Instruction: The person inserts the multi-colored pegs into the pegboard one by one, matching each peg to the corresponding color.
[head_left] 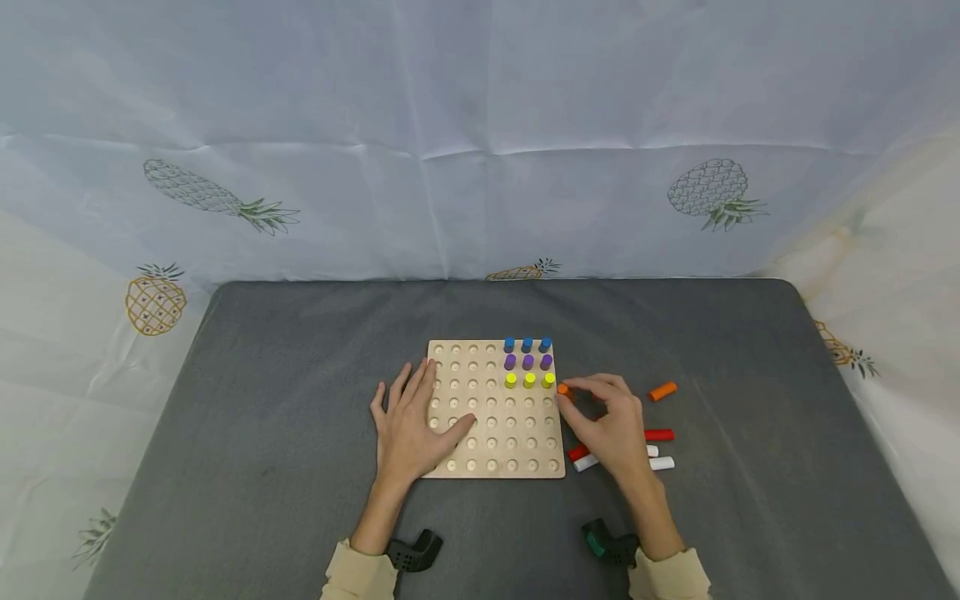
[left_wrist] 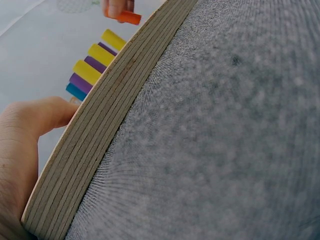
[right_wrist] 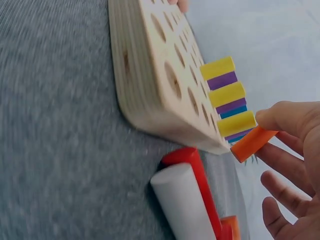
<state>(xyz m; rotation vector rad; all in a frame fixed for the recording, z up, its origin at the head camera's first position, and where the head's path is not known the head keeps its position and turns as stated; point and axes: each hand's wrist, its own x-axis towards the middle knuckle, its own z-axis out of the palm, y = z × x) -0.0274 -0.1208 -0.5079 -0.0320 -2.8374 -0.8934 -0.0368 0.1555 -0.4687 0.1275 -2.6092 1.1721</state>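
A square wooden pegboard (head_left: 491,442) with rows of round holes lies on the dark grey table. Blue pegs (head_left: 527,344), purple pegs (head_left: 528,362) and yellow pegs (head_left: 529,380) stand in three short rows at its far right corner. My left hand (head_left: 408,437) rests on the board's left side, thumb stretched over the holes and fingers spread along the edge. Beside the right edge, my right hand (head_left: 611,425) pinches an orange peg (right_wrist: 253,143) between thumb and fingers, held above the table near the yellow row.
Right of the board lie another orange peg (head_left: 662,391), red pegs (head_left: 659,435) and white pegs (head_left: 662,463), some partly hidden under my right hand. A pale cloth with pineapple prints (head_left: 708,187) hangs behind the grey table (head_left: 285,375).
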